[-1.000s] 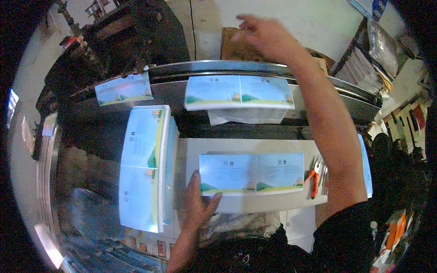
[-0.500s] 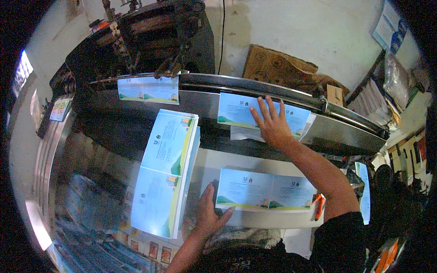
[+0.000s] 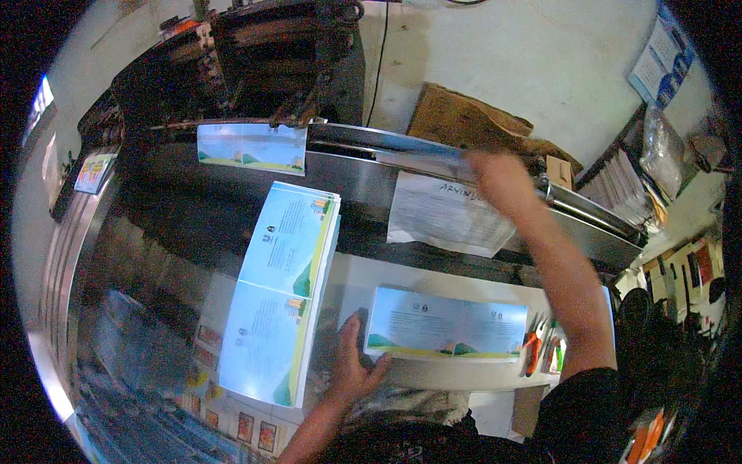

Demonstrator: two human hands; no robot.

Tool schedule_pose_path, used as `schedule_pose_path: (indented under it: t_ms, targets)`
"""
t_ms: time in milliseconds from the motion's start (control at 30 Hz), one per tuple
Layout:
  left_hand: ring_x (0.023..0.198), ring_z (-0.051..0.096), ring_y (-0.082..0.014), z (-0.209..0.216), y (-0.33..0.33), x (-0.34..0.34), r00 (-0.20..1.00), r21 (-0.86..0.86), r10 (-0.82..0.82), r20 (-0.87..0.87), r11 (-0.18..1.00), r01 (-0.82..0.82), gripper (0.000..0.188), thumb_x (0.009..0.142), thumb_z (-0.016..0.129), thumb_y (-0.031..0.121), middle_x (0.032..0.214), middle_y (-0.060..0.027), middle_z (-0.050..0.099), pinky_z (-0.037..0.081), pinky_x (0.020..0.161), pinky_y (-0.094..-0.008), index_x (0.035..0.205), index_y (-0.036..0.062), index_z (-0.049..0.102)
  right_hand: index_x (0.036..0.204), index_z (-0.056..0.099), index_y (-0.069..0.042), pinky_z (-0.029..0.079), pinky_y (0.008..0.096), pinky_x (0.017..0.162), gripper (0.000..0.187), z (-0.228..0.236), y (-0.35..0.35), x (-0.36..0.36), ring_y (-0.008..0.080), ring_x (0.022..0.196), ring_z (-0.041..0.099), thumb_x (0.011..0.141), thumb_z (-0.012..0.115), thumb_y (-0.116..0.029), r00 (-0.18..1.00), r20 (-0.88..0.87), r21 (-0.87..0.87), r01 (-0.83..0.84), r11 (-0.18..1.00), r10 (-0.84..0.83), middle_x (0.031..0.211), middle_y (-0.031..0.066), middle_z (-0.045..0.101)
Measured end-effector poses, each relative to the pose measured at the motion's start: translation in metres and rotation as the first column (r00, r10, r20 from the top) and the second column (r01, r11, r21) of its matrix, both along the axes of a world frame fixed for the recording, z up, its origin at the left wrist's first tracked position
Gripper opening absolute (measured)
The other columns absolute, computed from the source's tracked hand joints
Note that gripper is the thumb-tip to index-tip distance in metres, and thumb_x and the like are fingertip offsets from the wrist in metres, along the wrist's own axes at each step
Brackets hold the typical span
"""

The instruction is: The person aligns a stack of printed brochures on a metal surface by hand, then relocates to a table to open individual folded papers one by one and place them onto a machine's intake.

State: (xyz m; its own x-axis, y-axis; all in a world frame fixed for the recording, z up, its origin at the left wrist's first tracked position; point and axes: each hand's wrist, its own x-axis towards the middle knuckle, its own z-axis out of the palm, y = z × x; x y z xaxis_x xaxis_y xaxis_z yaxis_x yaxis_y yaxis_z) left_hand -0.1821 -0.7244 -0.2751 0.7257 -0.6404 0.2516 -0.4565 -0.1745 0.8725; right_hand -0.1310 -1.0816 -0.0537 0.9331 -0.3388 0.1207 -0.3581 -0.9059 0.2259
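Observation:
My left hand [image 3: 354, 370] has its thumb stretched apart from its fingers, beside the left end of a low stack of blue printed sheets [image 3: 444, 325] with green hills on them. A small dark object shows by its fingertips; its kind I cannot make out. My right hand [image 3: 501, 179] is smeared by motion over the metal bar of the machine, and its fingers do not show clearly. Below it a white sheet with handwriting [image 3: 433, 220] lies on the metal ledge. A blurred bluish strip [image 3: 444, 160] shows along the bar beside that hand.
A taller stack of printed sheets [image 3: 270, 301] stands left of centre. Another printed sheet [image 3: 251, 147] hangs at the dark machine [image 3: 255, 69]. Orange-handled pliers [image 3: 532, 352] lie right of the low stack. Brown cardboard [image 3: 464, 116] leans against the wall, and papers [image 3: 618, 185] are piled at right.
My right hand has moved up and right, off the place where it lay flat on a printed sheet. That sheet no longer covers the handwritten one. My left hand has barely moved.

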Motion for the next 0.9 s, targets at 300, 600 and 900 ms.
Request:
schedule_pose_path:
  t_ms: [300,600,900]
  targets:
    - [0.131,0.037,-0.0458,0.005,0.009,-0.012,1.000,-0.087,-0.010,0.008,0.996,0.011,0.089,0.077,0.076,0.024,0.142,-0.0307,0.036,0.025,0.111,-0.0552,0.143,-0.0074,0.024,0.140,0.045,-0.015,0.042,0.0437,0.106,0.055,0.049,-0.018,0.025,0.0349,0.128,0.048,0.086,0.050,-0.004,0.799,0.474,-0.544,-0.064,0.836,0.370,0.140,0.0169,0.048]
    - [0.111,0.057,-0.0322,0.161,0.097,-0.045,0.728,-0.243,-0.124,0.675,0.893,0.378,0.052,0.079,0.074,0.032,0.122,-0.0166,0.058,0.038,0.099,-0.0546,0.119,0.0045,0.055,0.125,0.056,-0.006,0.048,0.0459,0.095,0.045,-0.102,0.004,-0.056,0.0350,0.114,0.057,0.080,0.060,-0.011,0.901,0.180,-0.081,-0.386,0.919,0.394,0.127,0.0159,0.058]
    - [0.113,0.055,-0.0304,0.193,0.088,-0.041,0.672,-0.150,-0.232,0.703,0.876,0.459,0.053,0.080,0.071,0.043,0.124,-0.0149,0.057,0.037,0.099,-0.0523,0.120,0.0098,0.059,0.139,0.043,-0.006,0.044,0.0470,0.099,0.076,-0.105,0.124,-0.202,0.0358,0.121,0.047,0.080,0.069,-0.045,0.911,-0.160,0.224,-0.343,0.912,0.381,0.137,0.0169,0.045]
